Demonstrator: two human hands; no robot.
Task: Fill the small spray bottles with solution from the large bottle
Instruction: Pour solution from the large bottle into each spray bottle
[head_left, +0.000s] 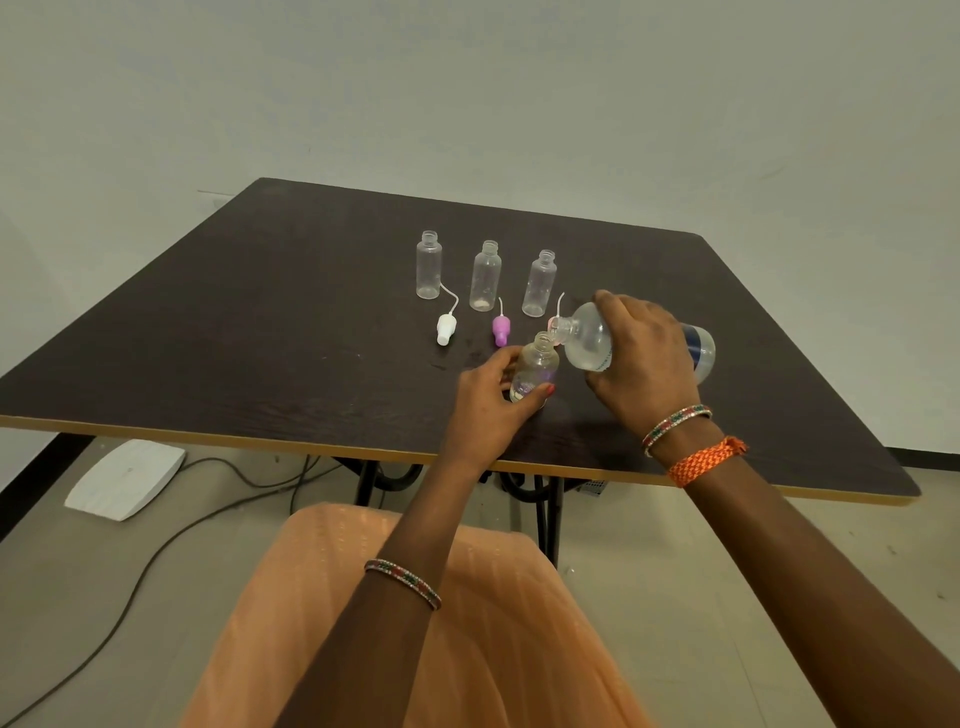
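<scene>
One dark table (260, 332) fills the middle of our view, with a pale wall behind it and a tiled floor below, where a white board (124, 480) and a loose cable (156, 566) lie to our left. Our lap, draped in orange cloth (498, 623), sits at the bottom. Our right hand (644, 358) grips the large bottle (592, 340) from above, fingers curled round its body, tipping it on its side so its open mouth sits just over the neck of a small bottle (535, 366). Our left hand (491, 402) holds that small bottle upright on the table, thumb and fingers wrapped round its lower half; a little liquid shows at its bottom. Behind these, three more small bottles stand in a row, uncapped: left (429, 265), middle (485, 275), right (539, 283). In front of the row lie spray caps with thin tubes: a white cap (445, 329), a purple cap (501, 330), and a pink cap (554, 326) mostly hidden behind the large bottle's neck. Bangles circle both wrists, and an orange band (706, 460) the right.
</scene>
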